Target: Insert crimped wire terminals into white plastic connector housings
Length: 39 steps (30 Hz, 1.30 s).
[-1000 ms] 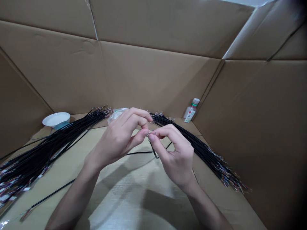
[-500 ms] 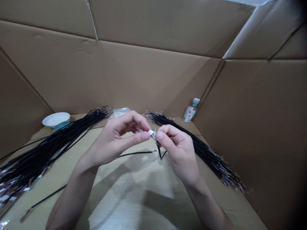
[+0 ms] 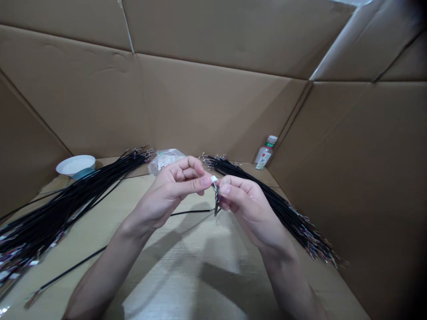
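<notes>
Between thumb and fingers, my left hand (image 3: 182,184) pinches a small white plug connector (image 3: 214,178). Thin coloured wires (image 3: 216,192) run down from the connector into a black cable end. My right hand (image 3: 245,200) is closed in a pinch on these wires just right of the connector; its fingertips partly hide them. Both hands are raised over the middle of the table, fingertips almost touching. Behind and under my left arm lies another black cable (image 3: 71,269) with stripped wire ends.
A large bundle of black cables (image 3: 83,191) lies at left, a second bundle (image 3: 280,202) at right. At the back stand a white bowl (image 3: 76,164), a clear bag of white parts (image 3: 163,159) and a plastic bottle (image 3: 266,153). Cardboard walls (image 3: 220,106) surround the table.
My left hand has shifted slightly right and turned, and the white connector now points more upright. The wires hang straighter below it. My right hand keeps its pinch close by.
</notes>
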Each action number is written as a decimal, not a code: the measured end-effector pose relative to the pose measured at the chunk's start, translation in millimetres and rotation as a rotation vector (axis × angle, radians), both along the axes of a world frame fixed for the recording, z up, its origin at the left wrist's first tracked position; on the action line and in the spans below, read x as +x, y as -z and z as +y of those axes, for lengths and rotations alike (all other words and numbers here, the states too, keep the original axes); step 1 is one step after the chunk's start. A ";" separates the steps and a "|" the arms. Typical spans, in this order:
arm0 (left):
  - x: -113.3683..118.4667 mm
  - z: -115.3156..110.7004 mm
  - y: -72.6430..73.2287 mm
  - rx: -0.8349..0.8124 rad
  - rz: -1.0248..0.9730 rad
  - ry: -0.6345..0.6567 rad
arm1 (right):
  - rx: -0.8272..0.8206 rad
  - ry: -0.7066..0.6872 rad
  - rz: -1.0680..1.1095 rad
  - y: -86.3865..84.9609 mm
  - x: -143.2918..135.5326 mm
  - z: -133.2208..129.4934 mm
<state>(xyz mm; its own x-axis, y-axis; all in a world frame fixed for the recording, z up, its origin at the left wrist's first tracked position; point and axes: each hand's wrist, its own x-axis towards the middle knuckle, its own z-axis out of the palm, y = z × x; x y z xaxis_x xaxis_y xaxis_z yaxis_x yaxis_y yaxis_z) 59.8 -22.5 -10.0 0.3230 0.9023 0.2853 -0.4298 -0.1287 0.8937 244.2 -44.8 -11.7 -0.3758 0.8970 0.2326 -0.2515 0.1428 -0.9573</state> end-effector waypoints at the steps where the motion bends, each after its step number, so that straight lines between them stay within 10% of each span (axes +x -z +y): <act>1: 0.5 0.1 0.4 -0.007 -0.011 0.003 | 0.001 0.001 -0.005 0.1 0.2 0.3; 39: -5.6 5.8 5.3 0.658 0.255 -0.281 | 0.180 0.186 -0.043 1.7 -3.5 0.1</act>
